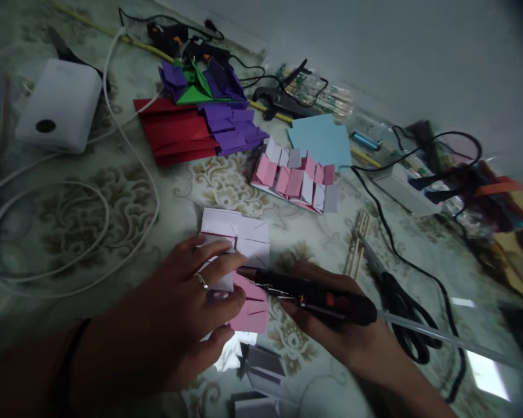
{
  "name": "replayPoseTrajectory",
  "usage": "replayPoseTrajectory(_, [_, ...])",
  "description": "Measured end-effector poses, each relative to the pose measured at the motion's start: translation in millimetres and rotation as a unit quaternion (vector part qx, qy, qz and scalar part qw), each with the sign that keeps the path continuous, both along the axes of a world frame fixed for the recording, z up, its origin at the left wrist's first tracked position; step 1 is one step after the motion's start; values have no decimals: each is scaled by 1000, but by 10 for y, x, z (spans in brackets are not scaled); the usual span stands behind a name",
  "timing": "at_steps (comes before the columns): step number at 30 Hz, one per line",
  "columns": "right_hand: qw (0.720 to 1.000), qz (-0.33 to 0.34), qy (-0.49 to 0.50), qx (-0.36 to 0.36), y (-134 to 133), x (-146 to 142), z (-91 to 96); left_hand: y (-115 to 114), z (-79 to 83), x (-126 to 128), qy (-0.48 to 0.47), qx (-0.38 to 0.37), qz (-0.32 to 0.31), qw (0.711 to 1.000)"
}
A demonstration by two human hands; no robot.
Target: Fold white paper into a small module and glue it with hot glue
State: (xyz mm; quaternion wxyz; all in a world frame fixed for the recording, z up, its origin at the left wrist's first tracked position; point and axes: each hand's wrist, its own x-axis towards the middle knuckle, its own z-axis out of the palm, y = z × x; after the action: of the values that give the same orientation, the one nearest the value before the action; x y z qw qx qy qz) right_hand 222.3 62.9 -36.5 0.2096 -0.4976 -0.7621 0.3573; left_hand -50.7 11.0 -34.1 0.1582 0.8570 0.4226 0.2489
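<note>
Folded white and pink paper pieces lie together on the patterned tablecloth, the white paper (253,239) behind and the pink paper (251,310) nearer me. My left hand (200,307) rests over their left side, fingers spread and pressing the paper down. A black hot glue gun (331,296) is gripped in my right hand (331,337), tip pointing left over the seam between the white and pink paper, close to my left fingertips. A clear glue stick (453,337) juts from its back end. Whether the tip touches the paper I cannot tell.
Behind are a folded pink-and-white paper piece (294,177), light blue paper (322,139), red paper (178,130) and purple paper (235,128). Black scissors (405,313) lie right, beside a black cord (390,232). A white box-shaped device (61,104) and white cable (157,197) are left.
</note>
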Motion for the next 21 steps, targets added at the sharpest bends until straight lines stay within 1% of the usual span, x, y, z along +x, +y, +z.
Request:
replayPoseTrajectory(3, [999,36,-17,4,56,-103,125,6,-8,12,12,0,3,1000])
replayPoseTrajectory(4, [999,49,-21,9,69,-124,150,4,-14,16,12,0,5,1000])
replayPoseTrajectory(5, [996,81,-29,1,74,-132,158,1,-21,21,10,0,7,1000])
replayPoseTrajectory(6, [995,93,-34,-9,68,-125,149,-3,-28,25,6,0,8,1000])
replayPoseTrajectory(7, [995,91,-29,-5,53,-106,123,-8,-34,28,1,1,10,1000])
replayPoseTrajectory(8, [997,75,-20,20,31,-78,87,-12,-39,30,-4,2,13,1000])
replayPoseTrajectory(9, [997,25,1,70,6,-47,47,-15,-41,31,-6,2,15,1000])
replayPoseTrajectory(10, [996,-1,2,89,-18,-19,11,-18,-42,31,-7,1,16,1000])
replayPoseTrajectory(11, [997,-12,-10,80,-34,1,-14,-19,-41,29,-7,-1,17,1000])
replayPoseTrajectory(12, [998,-9,-21,65,-41,9,-26,-19,-37,26,-5,-3,17,1000])
replayPoseTrajectory(14, [999,31,-25,31,-25,-7,-4,-17,-25,17,6,-6,13,1000])
replayPoseTrajectory(15, [998,60,-16,24,-8,-27,22,-16,-19,12,11,-6,9,1000])
replayPoseTrajectory(16, [997,76,-17,14,11,-50,51,-14,-14,7,17,-5,4,1000])
replayPoseTrajectory(18, [997,78,-11,6,38,-90,104,-14,-7,-1,22,-1,-2,1000])
replayPoseTrajectory(21, [999,52,-8,-5,45,-119,139,-15,-11,-5,25,-3,-2,1000])
